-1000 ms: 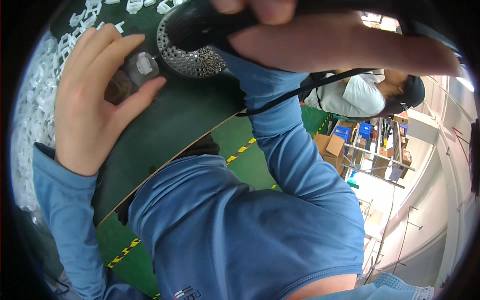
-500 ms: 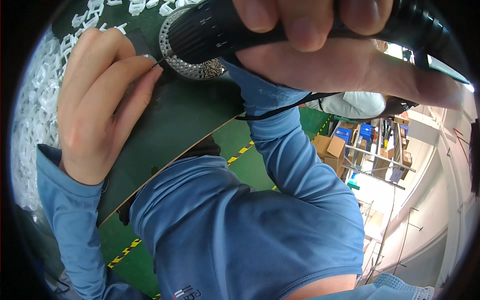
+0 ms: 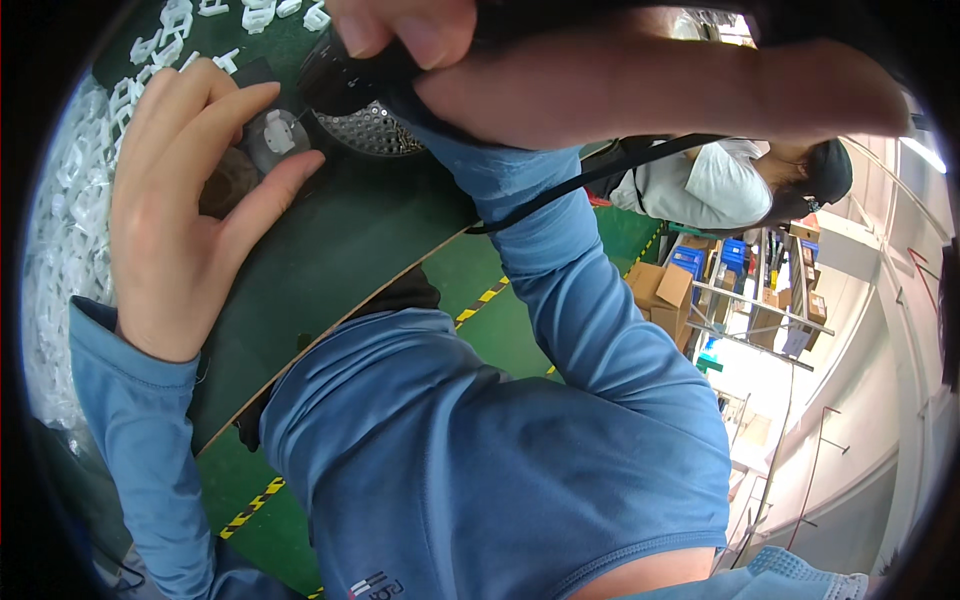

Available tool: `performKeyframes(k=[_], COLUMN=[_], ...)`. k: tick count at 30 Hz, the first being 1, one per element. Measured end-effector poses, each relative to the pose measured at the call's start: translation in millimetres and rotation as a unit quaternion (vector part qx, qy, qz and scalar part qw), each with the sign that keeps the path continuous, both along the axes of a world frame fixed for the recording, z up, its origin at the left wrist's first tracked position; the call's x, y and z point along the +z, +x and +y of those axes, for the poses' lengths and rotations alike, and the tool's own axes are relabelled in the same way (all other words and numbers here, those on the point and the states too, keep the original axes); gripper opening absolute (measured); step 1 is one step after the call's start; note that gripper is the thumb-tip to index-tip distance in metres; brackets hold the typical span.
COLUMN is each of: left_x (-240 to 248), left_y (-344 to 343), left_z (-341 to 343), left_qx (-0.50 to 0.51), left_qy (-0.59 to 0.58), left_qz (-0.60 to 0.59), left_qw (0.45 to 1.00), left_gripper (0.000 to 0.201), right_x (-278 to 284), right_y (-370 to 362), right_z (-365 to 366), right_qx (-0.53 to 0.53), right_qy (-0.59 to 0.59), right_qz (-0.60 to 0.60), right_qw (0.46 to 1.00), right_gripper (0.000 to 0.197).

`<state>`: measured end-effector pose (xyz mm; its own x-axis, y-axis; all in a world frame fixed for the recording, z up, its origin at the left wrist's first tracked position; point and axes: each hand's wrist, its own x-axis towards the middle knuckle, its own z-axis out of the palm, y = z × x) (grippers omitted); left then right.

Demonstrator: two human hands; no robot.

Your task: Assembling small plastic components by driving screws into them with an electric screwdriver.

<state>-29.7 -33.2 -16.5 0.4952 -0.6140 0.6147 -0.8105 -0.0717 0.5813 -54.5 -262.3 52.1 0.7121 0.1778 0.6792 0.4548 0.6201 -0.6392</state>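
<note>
My right hand [image 3: 620,90] is wrapped round a black electric screwdriver [image 3: 340,82], whose thin bit points left. Near the bit's end sits a small white plastic part [image 3: 279,132] on a round, greyish holder. My left hand [image 3: 170,200] is beside this part with thumb and index finger apart; I see nothing gripped between them. Its other fingers curl above the holder and partly hide it. Under the screwdriver's nose a round, perforated metal tray [image 3: 372,132] shows; the screwdriver and my right hand cover part of it.
White plastic parts [image 3: 258,14] lie loose on the dark green table [image 3: 300,245], with clear bags of more parts [image 3: 65,270] at left. A black cable [image 3: 560,200] hangs by my right sleeve. Beyond are a person in white [image 3: 725,185] and shelving with boxes [image 3: 660,290].
My left thumb and index finger have parted from their pinch at the bit. The screwdriver and my right hand have shifted left, and the white part on its holder now shows.
</note>
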Motion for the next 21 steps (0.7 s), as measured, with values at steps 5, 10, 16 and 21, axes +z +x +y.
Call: performKeyframes(k=[5,10,16,21], left_x=[-2,-1,15,0], left_y=[0,1,0,-2], left_z=[-1,-2,-6,1], left_qx=[0.007,0.01,0.023,0.043], left_qy=[0.016,0.034,0.068,0.093], left_qz=[-0.02,-0.017,0.004,-0.017], left_qw=[1.0,0.999,0.997,0.995], left_gripper=[0.036,0.033,0.029,0.03], right_x=[-3,-2,3,-10], right_y=[-1,-7,-1,14], right_z=[1,0,2,14], right_qx=[0.002,0.007,0.029,0.065], right_qy=[-0.001,-0.006,-0.026,-0.05], right_qz=[0.004,0.011,0.012,0.024], right_qw=[1.0,1.0,0.999,0.996], right_gripper=[0.093,0.094,0.095,0.096])
